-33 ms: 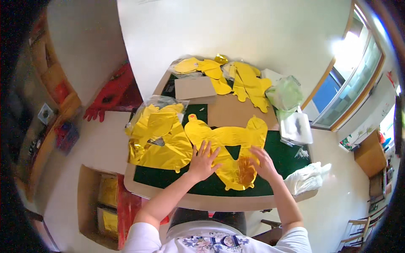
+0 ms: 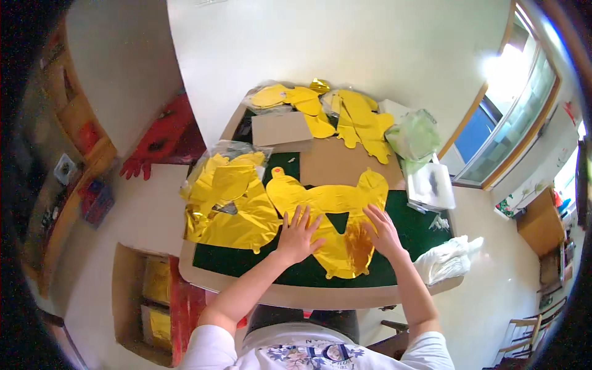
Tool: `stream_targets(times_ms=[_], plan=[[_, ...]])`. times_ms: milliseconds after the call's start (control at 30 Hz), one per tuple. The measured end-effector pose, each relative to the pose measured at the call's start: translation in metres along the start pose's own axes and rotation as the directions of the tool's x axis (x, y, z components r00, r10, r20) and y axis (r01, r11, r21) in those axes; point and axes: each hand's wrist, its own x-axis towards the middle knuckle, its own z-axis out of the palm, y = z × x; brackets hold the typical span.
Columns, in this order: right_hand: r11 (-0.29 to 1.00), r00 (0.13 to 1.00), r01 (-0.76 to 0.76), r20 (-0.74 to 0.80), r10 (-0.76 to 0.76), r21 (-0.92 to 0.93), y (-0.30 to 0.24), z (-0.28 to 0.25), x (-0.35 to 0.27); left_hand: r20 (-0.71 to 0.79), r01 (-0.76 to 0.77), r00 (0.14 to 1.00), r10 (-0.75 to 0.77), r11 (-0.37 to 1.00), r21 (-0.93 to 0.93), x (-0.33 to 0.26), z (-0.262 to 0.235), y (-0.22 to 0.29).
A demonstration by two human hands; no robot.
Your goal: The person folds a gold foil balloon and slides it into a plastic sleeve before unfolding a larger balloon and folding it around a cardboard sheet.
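Observation:
A flat gold foil balloon [image 2: 333, 198] lies spread on the dark green mat, with a triangular gap near its middle and small tabs along its edge. My left hand [image 2: 298, 236] rests on its left side, fingers spread and pointing away from me. On its right side lies my right hand [image 2: 383, 233], fingers stretched out over the foil beside the gap. Neither hand grips anything. A brownish reflection shows on the foil below my right hand. Left of my left hand is a pile of crumpled gold foil balloons [image 2: 237, 213], partly in a clear bag.
Behind lie a cardboard sheet [image 2: 345, 163], a grey-brown board [image 2: 280, 129] and more yellow foil pieces [image 2: 354, 117]. A green plastic bag [image 2: 414, 135], white packs [image 2: 430, 188] and a white cloth-like bundle [image 2: 445, 262] line the right. An open carton [image 2: 127, 308] stands on the floor at left.
My right hand has moved slightly away from me, and its fingers now lie flatter on the foil. My left hand stays in place. The whole view has shifted slightly.

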Motion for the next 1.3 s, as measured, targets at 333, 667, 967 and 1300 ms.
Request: stream_targets(times_ms=[333, 667, 967, 1300], plan=[[0.916, 0.972, -0.219, 0.005, 0.235, -0.337, 0.061, 0.043, -0.032, 0.183, -0.144, 0.973, 0.137, 0.989, 0.023, 0.043, 0.028, 0.008], [0.913, 0.975, -0.205, 0.006, 0.222, -0.353, 0.067, 0.042, -0.025, 0.192, -0.031, 0.981, 0.023, 0.999, 0.034, 0.051, 0.028, 0.002], [0.964, 0.968, -0.186, -0.203, 0.146, -0.192, 0.116, 0.025, 0.107, 0.123, -0.027, 0.992, 0.028, 1.000, -0.009, 0.045, 0.032, -0.001], [0.787, 0.984, -0.177, -0.105, 0.142, -0.591, 0.271, 0.063, 0.208, 0.067, -0.053, 0.996, 0.060, 0.993, -0.107, 0.051, 0.025, 0.004]])
